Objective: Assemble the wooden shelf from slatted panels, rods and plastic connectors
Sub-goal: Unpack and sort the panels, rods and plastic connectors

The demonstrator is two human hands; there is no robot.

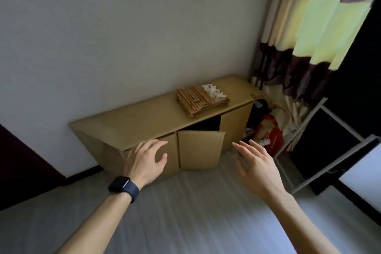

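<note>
In the head view, both hands hung empty with fingers spread and relaxed. The left hand [144, 161] (a dark watch [121, 186] on its wrist) was before the cabinet's [144, 121] front edge, and the right hand [255, 169] was over the grey floor [185, 212]. Well beyond and between them, the slatted panels [198, 101] lay stacked on the cabinet top, with white plastic connectors [214, 91] heaped at their far edge. A cabinet door [200, 150] stood ajar between the hands.

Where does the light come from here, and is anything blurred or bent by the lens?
Head view: daylight glows through the curtain at upper right, the room otherwise dim; the wide lens tilts and bows the cabinet; the slatted panels and white connectors on it look soft; the left hand and right hand are fairly sharp.
</note>
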